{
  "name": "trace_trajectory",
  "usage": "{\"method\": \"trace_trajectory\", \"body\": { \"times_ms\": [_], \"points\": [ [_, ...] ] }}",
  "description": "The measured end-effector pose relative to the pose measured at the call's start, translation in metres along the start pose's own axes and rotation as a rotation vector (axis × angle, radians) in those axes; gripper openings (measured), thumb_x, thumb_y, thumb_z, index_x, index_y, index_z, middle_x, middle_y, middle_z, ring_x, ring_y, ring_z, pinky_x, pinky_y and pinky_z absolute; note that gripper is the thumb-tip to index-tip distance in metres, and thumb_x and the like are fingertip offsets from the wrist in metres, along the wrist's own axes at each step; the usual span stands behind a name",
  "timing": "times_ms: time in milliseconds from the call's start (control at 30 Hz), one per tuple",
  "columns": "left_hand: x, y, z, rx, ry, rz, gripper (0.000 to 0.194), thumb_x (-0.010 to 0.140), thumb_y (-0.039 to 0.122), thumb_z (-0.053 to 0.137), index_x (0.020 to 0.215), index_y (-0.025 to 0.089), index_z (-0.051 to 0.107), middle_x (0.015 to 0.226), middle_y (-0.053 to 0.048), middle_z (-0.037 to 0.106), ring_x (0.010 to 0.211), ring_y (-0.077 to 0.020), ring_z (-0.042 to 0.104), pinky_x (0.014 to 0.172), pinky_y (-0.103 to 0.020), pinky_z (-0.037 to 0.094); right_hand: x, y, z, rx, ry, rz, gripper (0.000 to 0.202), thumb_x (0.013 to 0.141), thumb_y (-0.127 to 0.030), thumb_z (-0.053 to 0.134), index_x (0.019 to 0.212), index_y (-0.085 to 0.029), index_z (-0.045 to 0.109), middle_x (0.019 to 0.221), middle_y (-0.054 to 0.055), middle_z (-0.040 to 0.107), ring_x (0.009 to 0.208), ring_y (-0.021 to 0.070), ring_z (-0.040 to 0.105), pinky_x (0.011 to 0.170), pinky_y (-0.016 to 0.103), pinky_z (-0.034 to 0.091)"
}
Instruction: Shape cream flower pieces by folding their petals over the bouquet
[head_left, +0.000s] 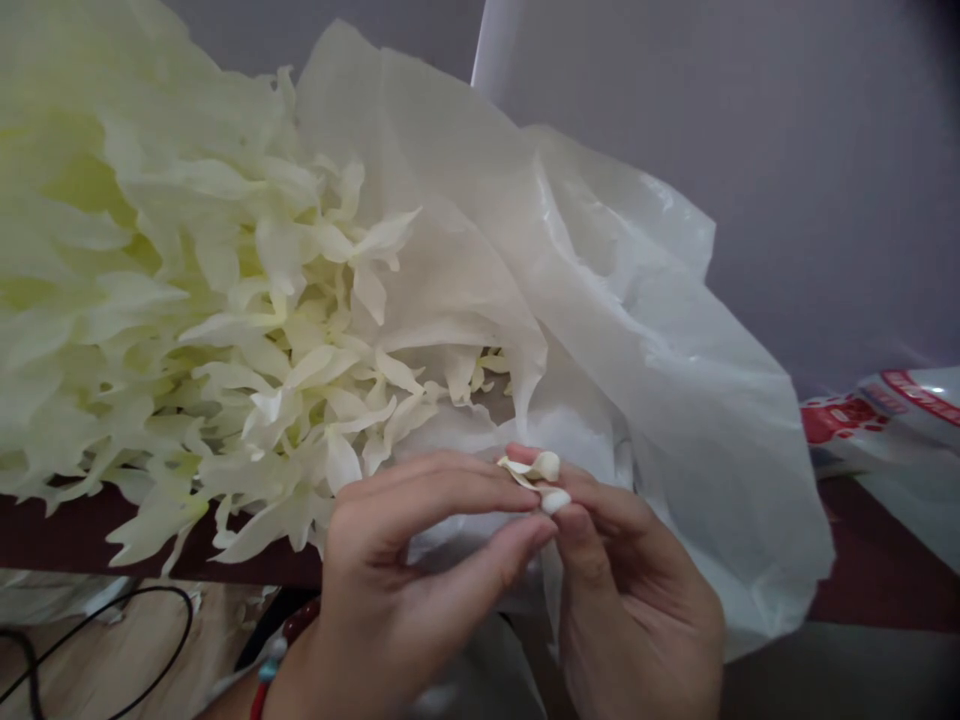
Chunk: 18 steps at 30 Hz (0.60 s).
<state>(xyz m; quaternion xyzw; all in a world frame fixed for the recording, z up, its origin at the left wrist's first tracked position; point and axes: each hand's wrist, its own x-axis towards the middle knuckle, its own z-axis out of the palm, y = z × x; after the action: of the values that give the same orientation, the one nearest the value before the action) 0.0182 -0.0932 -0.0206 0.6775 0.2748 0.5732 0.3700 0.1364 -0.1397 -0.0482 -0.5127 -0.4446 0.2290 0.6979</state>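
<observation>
A small cream flower piece with curled, rounded petals is pinched between both hands, low in the middle of the head view. My left hand is closed, its fingertips and thumb meeting the piece from the left. From the other side, the thumb and fingers of my right hand grip it too. Part of the piece is hidden by the fingers. Left of the hands lies a big heap of cream-white flowers with thin pointed petals. Behind and under the hands spreads a crumpled white plastic bag.
The dark red table edge runs beneath the bag. At the right lies a red-and-white printed package. A black cable loops at lower left above the wooden floor. A pale wall stands behind.
</observation>
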Motion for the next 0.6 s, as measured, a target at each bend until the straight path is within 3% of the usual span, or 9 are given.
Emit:
{"method": "trace_trajectory", "body": {
  "times_ms": [300, 600],
  "points": [
    [0.0006, 0.0, -0.0003, -0.007, 0.05, -0.051, 0.017, 0.079, 0.005, 0.08, 0.08, 0.022, 0.078, 0.076, 0.003, 0.08, 0.071, -0.0115, 0.076, 0.071, -0.019, 0.065, -0.0027, 0.0062, -0.0033, 0.069, -0.005, 0.048, 0.007, 0.089, -0.032, 0.08, 0.092, -0.036, 0.083, 0.096, -0.006, 0.085, 0.094, 0.0134, 0.081, 0.091, 0.021, 0.062],
    [-0.0012, -0.0003, 0.0039, 0.086, 0.078, -0.029, 0.017, 0.077, 0.004, 0.073, 0.079, 0.021, 0.075, 0.074, 0.002, 0.078, 0.067, -0.0131, 0.074, 0.066, -0.023, 0.064, -0.0002, 0.0047, 0.0027, -0.037, 0.043, 0.02, 0.006, 0.088, -0.029, 0.079, 0.086, -0.032, 0.083, 0.09, -0.001, 0.085, 0.085, 0.0198, 0.082, 0.084, 0.032, 0.066]
  ]
}}
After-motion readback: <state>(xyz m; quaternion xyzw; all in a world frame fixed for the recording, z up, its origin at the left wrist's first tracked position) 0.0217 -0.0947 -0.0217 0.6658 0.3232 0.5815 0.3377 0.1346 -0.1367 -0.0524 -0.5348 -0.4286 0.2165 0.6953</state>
